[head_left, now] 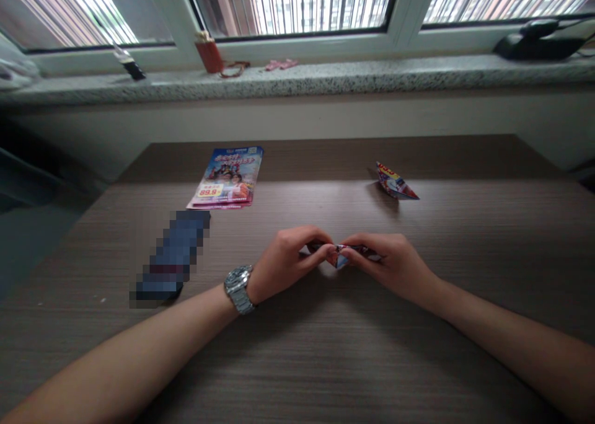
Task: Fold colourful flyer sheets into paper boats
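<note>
Between my two hands is a small piece of folded paper (338, 258), printed in several colours and mostly covered by the fingers. My left hand (294, 258), with a silver watch (239, 289) on its wrist, pinches the paper's left side between thumb and fingers. The right side is pinched the same way by my right hand (389, 261). Both thumbs are close together near the paper's middle. Beyond my right hand, a folded paper boat (395, 183) of similar print rests tilted on the table.
A stack of printed flyers (230, 179) lies at the table's (297, 362) back left. Nearer is a dark, blurred-out flat object (174, 256). On the stone windowsill (325, 77) are a red-brown case with a strap (210, 55), pink items (281, 64) and a black device (539, 43).
</note>
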Tool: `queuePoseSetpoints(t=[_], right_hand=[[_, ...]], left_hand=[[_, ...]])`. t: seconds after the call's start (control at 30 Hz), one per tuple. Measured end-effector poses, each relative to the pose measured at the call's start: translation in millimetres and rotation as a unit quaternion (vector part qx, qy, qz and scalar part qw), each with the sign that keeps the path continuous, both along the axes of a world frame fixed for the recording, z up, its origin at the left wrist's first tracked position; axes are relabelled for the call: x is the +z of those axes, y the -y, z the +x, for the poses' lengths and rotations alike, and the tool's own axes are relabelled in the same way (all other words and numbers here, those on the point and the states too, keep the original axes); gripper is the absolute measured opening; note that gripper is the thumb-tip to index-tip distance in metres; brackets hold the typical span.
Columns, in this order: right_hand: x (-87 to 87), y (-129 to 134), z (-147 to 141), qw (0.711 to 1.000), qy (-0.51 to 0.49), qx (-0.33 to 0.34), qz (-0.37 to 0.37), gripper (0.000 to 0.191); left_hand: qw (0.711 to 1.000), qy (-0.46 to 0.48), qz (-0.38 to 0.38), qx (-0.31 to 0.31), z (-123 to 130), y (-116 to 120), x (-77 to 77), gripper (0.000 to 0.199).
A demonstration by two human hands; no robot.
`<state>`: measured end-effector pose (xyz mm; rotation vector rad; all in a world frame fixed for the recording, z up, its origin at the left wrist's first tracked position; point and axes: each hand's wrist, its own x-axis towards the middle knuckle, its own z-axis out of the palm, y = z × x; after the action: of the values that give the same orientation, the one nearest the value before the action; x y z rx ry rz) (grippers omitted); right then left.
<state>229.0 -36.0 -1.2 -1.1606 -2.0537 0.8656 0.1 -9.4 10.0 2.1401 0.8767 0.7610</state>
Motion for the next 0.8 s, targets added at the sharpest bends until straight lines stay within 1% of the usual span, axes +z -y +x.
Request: queuePoseSetpoints(t=[0.1, 0.27, 0.37, 0.47, 0.67, 0.8], right_hand=[[0.7, -1.0, 0.6, 1.0, -0.016, 0.002, -0.024, 0.019], [2.4, -2.8, 1.3, 0.995, -0.056, -0.009, -0.081, 0.024], [3.8, -1.5, -0.6, 0.993, -0.072, -0.008, -0.092, 0.023], [4.0, 0.8, -3.0, 0.994, -0.076, -0.007, -0.082, 0.021], [2.5, 2.5, -3.7, 0.999, -0.037, -0.004, -0.016, 0.018], [3.1, 2.4, -2.9, 0.999, -0.031, 0.008, 0.005, 0.016]], left_hand=[[1.0, 0.003, -0.002, 0.005, -0.6, -1.3, -0.3, 0.015], [1.0, 0.017, -0.011, 0.015, -2.2, -2.4, 0.5, 0.018], [1.0, 0.009, -0.008, 0.007, -1.8, -1.1, 1.0, 0.018], [1.0, -0.001, 0.006, -0.001, -0.8, 1.0, 1.0, 0.016], [1.0, -0.011, 0.022, -0.011, 0.0, 2.8, -0.4, 0.015], [1.0, -0.013, 0.022, -0.016, 0.4, 3.2, 0.2, 0.015]])
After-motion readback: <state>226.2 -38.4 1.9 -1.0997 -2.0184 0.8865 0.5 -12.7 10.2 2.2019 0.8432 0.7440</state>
